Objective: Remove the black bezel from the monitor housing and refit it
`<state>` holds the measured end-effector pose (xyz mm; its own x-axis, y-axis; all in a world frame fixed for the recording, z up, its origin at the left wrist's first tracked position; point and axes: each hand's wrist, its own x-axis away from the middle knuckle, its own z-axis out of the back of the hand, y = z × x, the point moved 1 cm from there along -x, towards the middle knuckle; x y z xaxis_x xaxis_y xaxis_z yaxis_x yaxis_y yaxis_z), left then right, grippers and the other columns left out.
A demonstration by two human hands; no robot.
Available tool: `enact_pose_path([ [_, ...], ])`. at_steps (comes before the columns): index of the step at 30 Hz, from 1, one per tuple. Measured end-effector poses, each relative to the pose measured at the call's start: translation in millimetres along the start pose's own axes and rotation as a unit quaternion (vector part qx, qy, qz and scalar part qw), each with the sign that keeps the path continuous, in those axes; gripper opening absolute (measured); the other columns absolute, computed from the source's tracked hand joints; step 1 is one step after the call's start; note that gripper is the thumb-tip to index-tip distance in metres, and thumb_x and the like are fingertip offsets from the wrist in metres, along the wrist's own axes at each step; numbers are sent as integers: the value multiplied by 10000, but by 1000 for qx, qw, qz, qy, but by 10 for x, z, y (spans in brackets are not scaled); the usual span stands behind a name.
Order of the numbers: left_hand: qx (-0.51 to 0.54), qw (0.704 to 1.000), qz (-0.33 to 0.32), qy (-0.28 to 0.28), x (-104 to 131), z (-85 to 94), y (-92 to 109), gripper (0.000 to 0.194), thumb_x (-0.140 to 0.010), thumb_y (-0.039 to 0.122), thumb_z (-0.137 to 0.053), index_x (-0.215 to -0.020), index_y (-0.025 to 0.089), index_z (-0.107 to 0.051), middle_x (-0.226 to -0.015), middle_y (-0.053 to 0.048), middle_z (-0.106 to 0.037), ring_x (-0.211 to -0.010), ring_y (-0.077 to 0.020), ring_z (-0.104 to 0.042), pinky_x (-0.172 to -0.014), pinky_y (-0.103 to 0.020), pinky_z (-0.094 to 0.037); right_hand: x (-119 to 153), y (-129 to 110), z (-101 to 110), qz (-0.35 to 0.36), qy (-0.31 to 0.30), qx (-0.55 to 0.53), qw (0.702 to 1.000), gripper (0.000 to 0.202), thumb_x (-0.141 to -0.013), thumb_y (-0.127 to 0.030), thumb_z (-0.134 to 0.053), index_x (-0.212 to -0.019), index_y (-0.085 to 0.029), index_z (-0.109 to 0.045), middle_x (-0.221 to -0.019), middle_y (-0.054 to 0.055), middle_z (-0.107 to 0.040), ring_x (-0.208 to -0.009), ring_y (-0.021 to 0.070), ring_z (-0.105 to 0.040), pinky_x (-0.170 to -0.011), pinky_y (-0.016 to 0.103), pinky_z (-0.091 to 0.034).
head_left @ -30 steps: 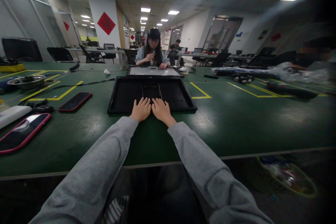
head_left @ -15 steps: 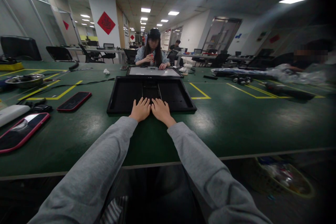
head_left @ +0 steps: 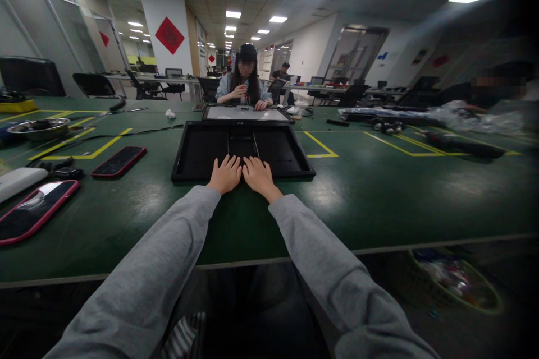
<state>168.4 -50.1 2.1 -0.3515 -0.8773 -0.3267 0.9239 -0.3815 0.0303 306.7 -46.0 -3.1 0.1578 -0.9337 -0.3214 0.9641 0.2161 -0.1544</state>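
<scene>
A black, shallow rectangular housing with raised edges, like a monitor's back cover, lies on the green table in front of me. On the middle of its near edge rests my left hand, palm down with fingers stretched out. Close beside it, my right hand lies on the same edge, its fingers also extended. Neither hand grips anything. Just beyond the housing is a flat grey panel with a dark frame, in front of a person across the table.
Two red-edged phones, a white box and a metal bowl are at the left. Plastic wrapping and a dark tool-like object lie at the right. Below the table's edge stands a basket.
</scene>
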Motion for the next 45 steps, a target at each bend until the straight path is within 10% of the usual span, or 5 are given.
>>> enact_pose_path([
  [34,47,999,1,1,-73,-74,-110,543,-1040,401,-263,-1509,251,-491,-1580,-51,-459,-1490,-240,-353,-1212,-529,-265,12,-7,20,-6,-6,3,1000,550,-1050,-357,-241,-1538,-193,-434,-1596,100,-431,-1475,236,-354,-1209,467,-238],
  [41,24,950,263,164,155,333,-1177,529,-981,344,-420,-1470,163,-508,-1518,-164,-515,-1469,-315,-359,-1204,-606,-196,1,3,63,-8,-40,-31,999,579,-1059,-391,-204,-1552,-167,-408,-1608,108,-408,-1489,247,-333,-1221,486,-219],
  [45,118,897,414,101,336,360,-1849,575,-954,413,-465,-1415,81,-549,-1353,-188,-646,-1299,-325,-554,-1074,-471,-433,7,-20,113,-8,-25,-37,999,566,-1067,-397,-184,-1494,-176,-482,-1551,114,-485,-1430,244,-407,-1183,477,-269],
])
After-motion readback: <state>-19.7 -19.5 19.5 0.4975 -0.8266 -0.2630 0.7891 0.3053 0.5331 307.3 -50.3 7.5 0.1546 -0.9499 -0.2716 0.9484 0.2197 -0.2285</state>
